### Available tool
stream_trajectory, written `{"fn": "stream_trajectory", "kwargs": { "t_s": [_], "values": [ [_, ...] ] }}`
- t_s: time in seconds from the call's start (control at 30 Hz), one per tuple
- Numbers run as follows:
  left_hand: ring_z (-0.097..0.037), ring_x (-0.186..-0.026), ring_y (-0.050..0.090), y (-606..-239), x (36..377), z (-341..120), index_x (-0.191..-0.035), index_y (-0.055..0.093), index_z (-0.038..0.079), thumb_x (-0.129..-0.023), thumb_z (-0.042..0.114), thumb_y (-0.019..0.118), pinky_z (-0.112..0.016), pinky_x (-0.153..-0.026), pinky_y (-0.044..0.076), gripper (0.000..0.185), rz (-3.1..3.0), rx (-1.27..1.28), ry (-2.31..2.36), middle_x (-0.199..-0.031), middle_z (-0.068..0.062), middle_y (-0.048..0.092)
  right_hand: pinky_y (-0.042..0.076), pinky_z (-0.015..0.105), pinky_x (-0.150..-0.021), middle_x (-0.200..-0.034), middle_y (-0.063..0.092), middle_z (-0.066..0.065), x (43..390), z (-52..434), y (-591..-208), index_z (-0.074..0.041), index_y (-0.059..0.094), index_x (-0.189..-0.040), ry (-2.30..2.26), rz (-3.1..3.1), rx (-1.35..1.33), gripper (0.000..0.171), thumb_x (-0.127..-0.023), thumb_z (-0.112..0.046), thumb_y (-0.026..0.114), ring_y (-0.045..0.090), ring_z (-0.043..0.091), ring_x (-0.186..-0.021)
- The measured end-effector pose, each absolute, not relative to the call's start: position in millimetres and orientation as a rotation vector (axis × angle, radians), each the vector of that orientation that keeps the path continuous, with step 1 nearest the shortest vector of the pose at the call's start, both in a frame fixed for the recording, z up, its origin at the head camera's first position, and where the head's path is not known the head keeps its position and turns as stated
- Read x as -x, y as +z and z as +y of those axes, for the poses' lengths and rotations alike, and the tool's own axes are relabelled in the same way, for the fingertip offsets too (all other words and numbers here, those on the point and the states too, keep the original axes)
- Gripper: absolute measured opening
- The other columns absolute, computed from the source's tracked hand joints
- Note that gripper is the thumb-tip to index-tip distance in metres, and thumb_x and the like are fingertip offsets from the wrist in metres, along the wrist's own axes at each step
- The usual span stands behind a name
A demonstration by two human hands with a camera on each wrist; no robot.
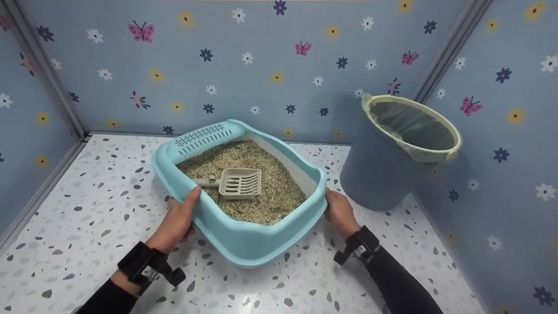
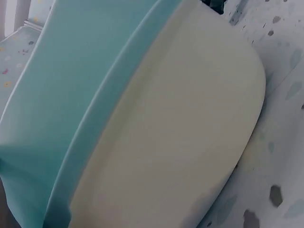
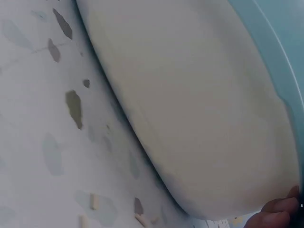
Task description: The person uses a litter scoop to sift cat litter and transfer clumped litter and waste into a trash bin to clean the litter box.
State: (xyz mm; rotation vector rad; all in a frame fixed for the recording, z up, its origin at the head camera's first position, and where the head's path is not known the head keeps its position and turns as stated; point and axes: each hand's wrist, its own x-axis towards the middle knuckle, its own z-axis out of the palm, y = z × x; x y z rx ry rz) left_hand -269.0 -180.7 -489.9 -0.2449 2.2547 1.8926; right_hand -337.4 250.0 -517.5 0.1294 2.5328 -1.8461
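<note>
The person's left hand (image 1: 176, 222) and right hand (image 1: 339, 212) are clasping opposite sides of the blue litter tray (image 1: 244, 242), thumb hooking over the rim, as it is sitting on the speckled tabletop (image 1: 87, 226). A beige scoop (image 1: 239, 182) is lying in the litter; a lined bin (image 1: 405, 148) is standing beside flowered, butterfly-printed walls (image 1: 130, 65), with no readable writing

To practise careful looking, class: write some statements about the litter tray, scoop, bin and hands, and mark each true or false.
1. Both hands grip the tray: left hand, right hand. True.
2. The scoop lies on the floor. False: it lies on the litter in the tray.
3. The bin stands to the tray's right. True.
4. The bin is full of litter. False: only its liner shows.
5. The tray is red. False: it is light blue.
</note>
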Motion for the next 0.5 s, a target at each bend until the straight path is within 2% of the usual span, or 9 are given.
{"fn": "stream_trajectory", "kwargs": {
  "t_s": [0.2, 0.33, 0.4, 0.5],
  "values": [
    [-0.014, -0.051, 0.043, -488.7, 298.4, -205.4, -0.156, 0.016, 0.000, -0.108, 0.078, 0.039, -0.028, -0.047, 0.036, 0.095, 2.287, 0.230, 1.827, -0.070, -0.005, 0.045, 0.030, 0.028, -0.051, -0.061, 0.039, -0.004, 301.6, 239.9, -521.2, -0.014, 0.053, -0.080, -1.828, 2.525, 0.006, 0.052, -0.122, -0.040, 0.040, 0.035, 0.015, -0.053],
    [-0.014, -0.049, 0.039, -489.4, 303.5, -213.3, -0.161, 0.016, 0.007, -0.106, 0.083, 0.034, -0.028, -0.046, 0.036, 0.096, 2.317, 0.193, 1.822, -0.076, -0.007, 0.044, 0.030, 0.028, -0.051, -0.061, 0.041, -0.003, 292.4, 238.3, -518.6, -0.013, 0.054, -0.076, -1.778, 2.492, 0.085, 0.054, -0.122, -0.037, 0.041, 0.036, 0.016, -0.053],
    [-0.015, -0.051, 0.037, -488.8, 295.3, -210.8, -0.168, 0.008, 0.012, -0.105, 0.085, 0.033, -0.029, -0.047, 0.035, 0.099, 2.317, 0.175, 1.817, -0.078, -0.007, 0.042, 0.030, 0.028, -0.050, -0.059, 0.041, -0.002, 299.2, 238.8, -516.2, -0.012, 0.055, -0.072, -1.771, 2.468, 0.063, 0.055, -0.120, -0.036, 0.043, 0.036, 0.016, -0.052],
    [-0.016, -0.055, 0.034, -486.0, 274.9, -201.9, -0.174, -0.006, 0.018, -0.106, 0.083, 0.039, -0.029, -0.047, 0.034, 0.105, 2.305, 0.143, 1.801, -0.081, -0.007, 0.042, 0.030, 0.028, -0.051, -0.060, 0.043, -0.002, 316.6, 238.8, -511.2, -0.015, 0.060, -0.072, -1.727, 2.462, 0.000, 0.054, -0.117, -0.042, 0.047, 0.037, 0.015, -0.052]
  ]
}}
